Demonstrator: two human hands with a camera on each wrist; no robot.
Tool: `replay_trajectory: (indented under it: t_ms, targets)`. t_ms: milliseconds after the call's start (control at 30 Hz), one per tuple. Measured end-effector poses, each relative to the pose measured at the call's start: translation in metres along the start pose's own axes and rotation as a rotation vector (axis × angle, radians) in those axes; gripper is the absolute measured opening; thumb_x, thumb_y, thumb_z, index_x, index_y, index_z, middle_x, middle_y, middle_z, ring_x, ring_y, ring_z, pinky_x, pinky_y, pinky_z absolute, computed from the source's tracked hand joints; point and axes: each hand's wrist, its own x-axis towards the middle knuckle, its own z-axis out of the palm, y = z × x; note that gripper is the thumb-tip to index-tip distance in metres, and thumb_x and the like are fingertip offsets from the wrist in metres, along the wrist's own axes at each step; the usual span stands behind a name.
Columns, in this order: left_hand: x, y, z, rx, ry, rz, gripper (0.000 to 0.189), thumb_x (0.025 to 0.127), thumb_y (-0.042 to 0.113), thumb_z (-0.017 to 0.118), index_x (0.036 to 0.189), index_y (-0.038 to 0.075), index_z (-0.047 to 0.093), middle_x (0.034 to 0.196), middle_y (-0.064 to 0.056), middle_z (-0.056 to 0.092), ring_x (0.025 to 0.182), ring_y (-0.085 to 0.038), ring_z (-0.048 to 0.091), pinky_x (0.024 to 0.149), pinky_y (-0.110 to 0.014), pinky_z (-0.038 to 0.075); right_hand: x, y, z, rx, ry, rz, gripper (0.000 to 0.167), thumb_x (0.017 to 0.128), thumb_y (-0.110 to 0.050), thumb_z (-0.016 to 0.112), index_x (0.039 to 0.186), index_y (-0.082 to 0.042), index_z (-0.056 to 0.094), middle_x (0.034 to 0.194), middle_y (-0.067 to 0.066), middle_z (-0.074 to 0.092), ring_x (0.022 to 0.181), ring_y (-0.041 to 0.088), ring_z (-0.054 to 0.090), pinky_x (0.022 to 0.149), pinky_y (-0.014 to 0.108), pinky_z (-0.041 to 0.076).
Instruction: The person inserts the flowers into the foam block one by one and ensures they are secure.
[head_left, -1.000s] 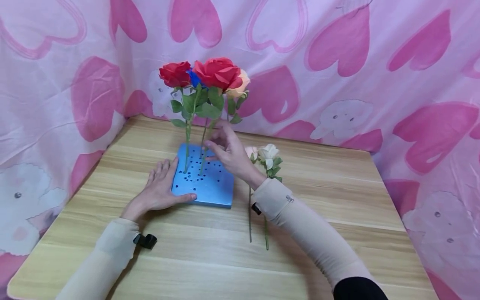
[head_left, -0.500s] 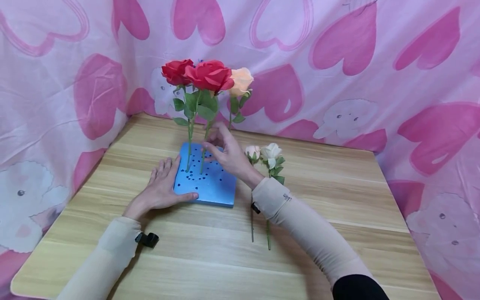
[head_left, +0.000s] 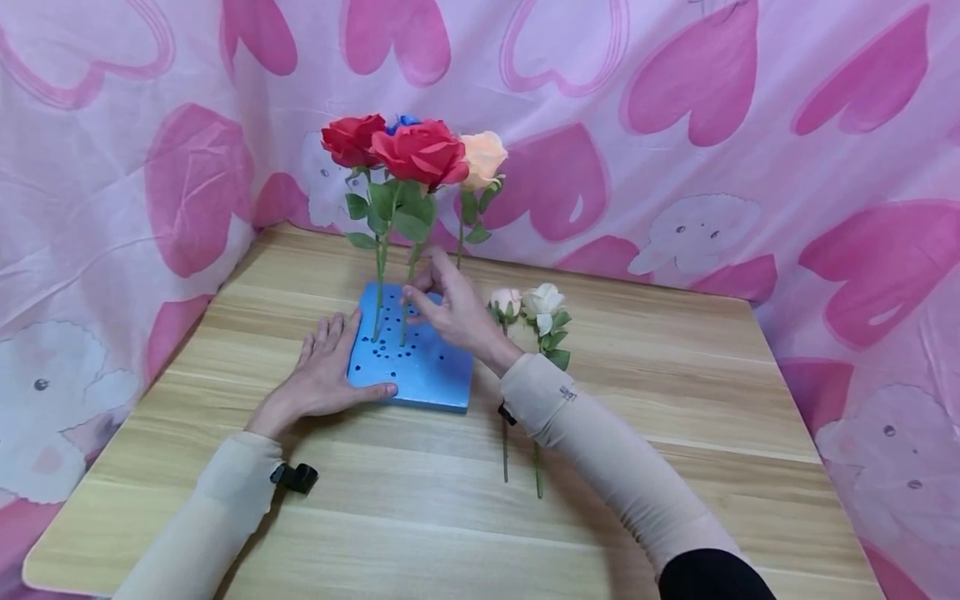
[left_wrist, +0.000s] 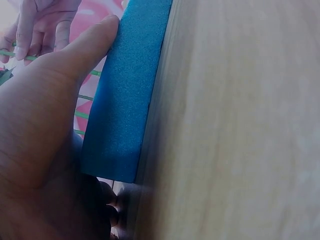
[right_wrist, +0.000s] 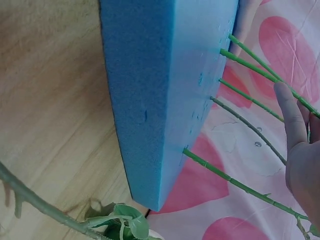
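Note:
A blue foam block (head_left: pixel 431 379) dotted with holes lies flat on the table. Artificial roses stand upright in it: a large red rose (head_left: pixel 420 154) in front, a second red rose (head_left: pixel 351 142) at left, a blue rose (head_left: pixel 403 123) mostly hidden behind, and a peach rose (head_left: pixel 483 158) at right. My left hand (head_left: pixel 322 367) presses against the block's left side, its fingers straight and the thumb along the front edge. Above the block, my right hand (head_left: pixel 457 308) has thumb and fingers about the front red rose's stem (right_wrist: pixel 250 65), pinching it partway up.
Right of the block, a pale pink rose (head_left: pixel 506 302) and a white rose (head_left: pixel 543 302) lie on the wooden table (head_left: pixel 652 375), partly beneath the right forearm. A pink heart-patterned curtain (head_left: pixel 555 50) hangs behind the table.
The front red rose's bloom has shifted left, away from the peach rose. The blue rose dipped out of sight, then shows again above the red ones. My left hand stays on the block.

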Motion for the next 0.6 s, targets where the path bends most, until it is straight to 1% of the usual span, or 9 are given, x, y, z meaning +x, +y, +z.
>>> replay_trajectory:
  t_ms: [67,167,267,467,600]
  targets:
    - [-0.0003,0.0,-0.0002,0.001,0.0,-0.001,0.142,0.089,0.08,0.076,0.179,0.012,-0.011,0.181,-0.035,-0.01,0.167,-0.059,-0.014,0.132,-0.078,-0.008,0.0001,0.0004,0.0014,-0.023,-0.006,-0.005,0.036,0.112,-0.002,0.064,0.145,-0.008,0.05,0.108,0.018,0.073,0.107,0.05,0.076,0.08,0.042,0.071]
    - [-0.0005,-0.0001,-0.0005,-0.002,0.002,0.0,0.142,0.089,0.08,0.076,0.179,0.012,-0.011,0.181,-0.034,-0.01,0.167,-0.059,-0.014,0.131,-0.078,-0.007,0.0008,0.0008,0.0027,-0.048,-0.015,-0.017,0.036,0.112,-0.001,0.063,0.145,-0.009,0.05,0.107,0.019,0.072,0.105,0.051,0.076,0.08,0.04,0.071]
    - [-0.0003,0.0002,-0.001,-0.004,0.005,0.002,0.142,0.089,0.08,0.076,0.179,0.012,-0.011,0.182,-0.034,-0.01,0.167,-0.058,-0.014,0.131,-0.078,-0.008,0.0012,-0.0004,0.0035,-0.07,-0.015,-0.021,0.036,0.112,-0.002,0.064,0.145,-0.01,0.051,0.106,0.018,0.072,0.104,0.05,0.077,0.08,0.039,0.071]
    - [-0.0002,-0.0007,0.0,-0.002,0.009,0.003,0.142,0.089,0.08,0.076,0.179,0.012,-0.01,0.181,-0.035,-0.009,0.167,-0.059,-0.014,0.131,-0.078,-0.008,0.0003,-0.0002,0.0037,-0.065,-0.019,-0.005,0.036,0.112,-0.002,0.064,0.145,-0.011,0.051,0.106,0.015,0.071,0.106,0.048,0.077,0.082,0.043,0.071]
    - [-0.0006,-0.0007,0.0006,-0.004,0.011,0.006,0.142,0.089,0.08,0.077,0.179,0.011,-0.009,0.181,-0.035,-0.009,0.166,-0.059,-0.014,0.131,-0.078,-0.008,-0.0003,0.0019,0.0016,-0.064,-0.014,0.017,0.037,0.112,-0.004,0.065,0.146,-0.01,0.052,0.109,0.016,0.072,0.104,0.04,0.078,0.085,0.045,0.071]
